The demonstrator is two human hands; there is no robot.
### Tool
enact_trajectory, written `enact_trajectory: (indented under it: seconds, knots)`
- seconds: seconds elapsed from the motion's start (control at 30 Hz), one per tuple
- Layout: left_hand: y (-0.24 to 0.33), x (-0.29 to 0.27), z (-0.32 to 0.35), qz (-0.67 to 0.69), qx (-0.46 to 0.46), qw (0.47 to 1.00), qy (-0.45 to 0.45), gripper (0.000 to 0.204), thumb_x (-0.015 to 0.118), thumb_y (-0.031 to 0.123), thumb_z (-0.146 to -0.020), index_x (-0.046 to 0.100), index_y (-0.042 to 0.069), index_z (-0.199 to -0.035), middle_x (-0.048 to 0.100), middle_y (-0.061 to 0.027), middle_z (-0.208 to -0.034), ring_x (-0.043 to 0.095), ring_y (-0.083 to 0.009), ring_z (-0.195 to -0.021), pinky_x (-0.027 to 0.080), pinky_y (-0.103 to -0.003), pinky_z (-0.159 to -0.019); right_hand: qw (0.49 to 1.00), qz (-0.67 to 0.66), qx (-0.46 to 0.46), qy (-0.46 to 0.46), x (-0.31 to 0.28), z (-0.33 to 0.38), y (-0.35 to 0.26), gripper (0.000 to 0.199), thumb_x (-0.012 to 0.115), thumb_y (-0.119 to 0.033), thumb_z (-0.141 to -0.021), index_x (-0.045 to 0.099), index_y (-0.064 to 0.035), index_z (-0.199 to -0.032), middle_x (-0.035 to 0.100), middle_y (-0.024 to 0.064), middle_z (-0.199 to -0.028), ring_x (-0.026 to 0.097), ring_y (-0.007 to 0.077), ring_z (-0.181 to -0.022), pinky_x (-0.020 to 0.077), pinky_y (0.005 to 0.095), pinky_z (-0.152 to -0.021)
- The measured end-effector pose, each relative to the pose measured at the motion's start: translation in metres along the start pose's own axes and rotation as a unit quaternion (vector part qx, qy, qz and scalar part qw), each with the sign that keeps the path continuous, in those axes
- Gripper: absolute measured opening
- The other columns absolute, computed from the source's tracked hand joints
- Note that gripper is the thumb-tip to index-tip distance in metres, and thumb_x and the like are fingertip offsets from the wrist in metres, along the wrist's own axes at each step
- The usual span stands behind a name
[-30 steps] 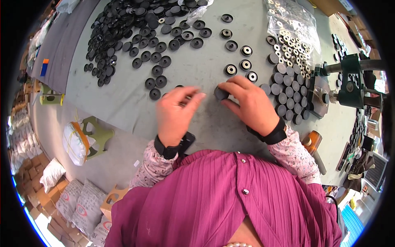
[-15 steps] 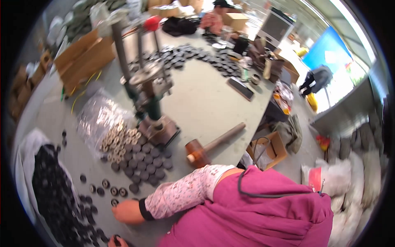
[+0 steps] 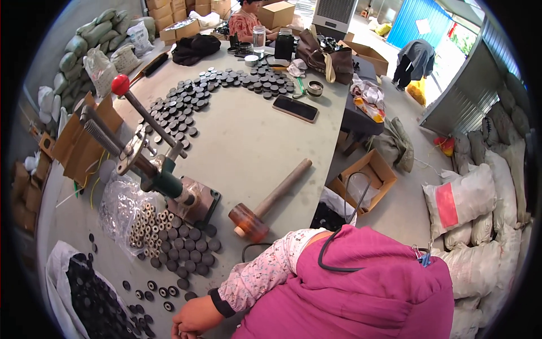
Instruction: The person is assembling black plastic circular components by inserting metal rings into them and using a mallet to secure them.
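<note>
My right hand [image 3: 195, 317] rests on the grey table [image 3: 248, 147] at the lower edge, its fingers curled down and partly cut off by the frame. A floral sleeve leads to it from my magenta vest. Just left of it lie loose black round discs with pale centres [image 3: 153, 289]. A heap of black discs [image 3: 93, 305] fills a white bag beside them. Above the hand stands a tight cluster of plain black discs [image 3: 189, 248] and a stack of metal rings [image 3: 148, 221]. My left hand is out of view.
A green hand press with a red knob [image 3: 164, 178] stands behind the rings, next to a clear bag. A wooden mallet [image 3: 270, 202] lies to the right. Farther off are rows of black discs [image 3: 186, 101], a phone [image 3: 295, 108], a seated person [image 3: 245, 22], boxes and sacks.
The view has swung from looking straight down at both hands pairing discs to the right, across the table. My left hand has left the picture; only my right hand remains at the lower edge.
</note>
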State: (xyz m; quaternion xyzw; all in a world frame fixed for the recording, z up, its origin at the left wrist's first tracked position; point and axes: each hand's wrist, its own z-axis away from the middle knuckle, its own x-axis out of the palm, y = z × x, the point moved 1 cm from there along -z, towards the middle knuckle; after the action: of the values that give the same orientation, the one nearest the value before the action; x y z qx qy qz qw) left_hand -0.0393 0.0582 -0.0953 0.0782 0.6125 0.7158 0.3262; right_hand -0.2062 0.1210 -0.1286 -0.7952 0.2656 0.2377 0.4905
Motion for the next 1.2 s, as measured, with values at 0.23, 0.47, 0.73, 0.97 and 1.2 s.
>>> enact_trajectory:
  seconds: [0.23, 0.47, 0.73, 0.97, 1.2]
  knots:
    - [0.011, -0.002, 0.005, -0.032, 0.008, 0.999, -0.022, 0.043, 0.072, 0.016, -0.100, 0.062, -0.004, -0.137, 0.066, -0.0048, -0.088, 0.060, -0.0119, -0.075, 0.048, -0.026, -0.066, 0.982, -0.156, 0.081, -0.064, -0.005, -0.002, -0.005, 0.021, 0.062, -0.017, -0.089, 0.069, -0.0013, -0.101, 0.070, 0.0186, -0.110, 0.071, 0.0357, -0.097, 0.0573, 0.0429, -0.082]
    - [0.027, 0.008, -0.009, 0.040, -0.006, 0.999, -0.034, 0.039, 0.076, 0.005, -0.092, 0.067, -0.001, -0.129, 0.075, -0.0070, -0.093, 0.067, -0.0105, -0.082, 0.054, -0.024, -0.071, 0.986, 0.023, 0.151, -0.074, -0.066, 0.018, 0.022, 0.040, 0.068, -0.010, -0.082, 0.064, -0.0043, -0.122, 0.065, 0.0174, -0.114, 0.065, 0.0401, -0.101, 0.0556, 0.0462, -0.084]
    - [-0.039, -0.082, 0.029, -0.109, -0.003, 0.961, 0.252, 0.019, 0.076, 0.000, -0.088, 0.073, -0.001, -0.107, 0.063, 0.0017, -0.081, 0.053, -0.0051, -0.069, 0.045, -0.021, -0.064, 0.982, 0.019, 0.175, -0.063, -0.094, -0.051, 0.025, 0.033, 0.080, -0.008, -0.081, 0.068, -0.0026, -0.111, 0.065, 0.0136, -0.101, 0.069, 0.0329, -0.090, 0.0561, 0.0420, -0.080]
    - [-0.046, -0.077, 0.023, -0.075, 0.039, 0.966, 0.243, 0.019, 0.077, -0.001, -0.086, 0.072, 0.000, -0.104, 0.067, -0.0038, -0.083, 0.057, -0.0085, -0.067, 0.046, -0.024, -0.061, 0.966, 0.149, 0.161, -0.135, -0.051, -0.072, 0.063, 0.031, 0.079, -0.010, -0.081, 0.070, -0.0013, -0.110, 0.067, 0.0148, -0.107, 0.068, 0.0371, -0.099, 0.0552, 0.0461, -0.087]
    - [-0.047, -0.082, 0.017, -0.070, 0.023, 0.968, 0.240, 0.019, 0.077, -0.001, -0.086, 0.072, 0.000, -0.105, 0.067, -0.0025, -0.085, 0.058, -0.0073, -0.070, 0.047, -0.023, -0.062, 0.957, 0.183, 0.155, -0.160, -0.043, -0.095, 0.062, 0.025, 0.077, -0.007, -0.081, 0.067, 0.0009, -0.102, 0.065, 0.0163, -0.105, 0.068, 0.0383, -0.097, 0.0563, 0.0466, -0.085]
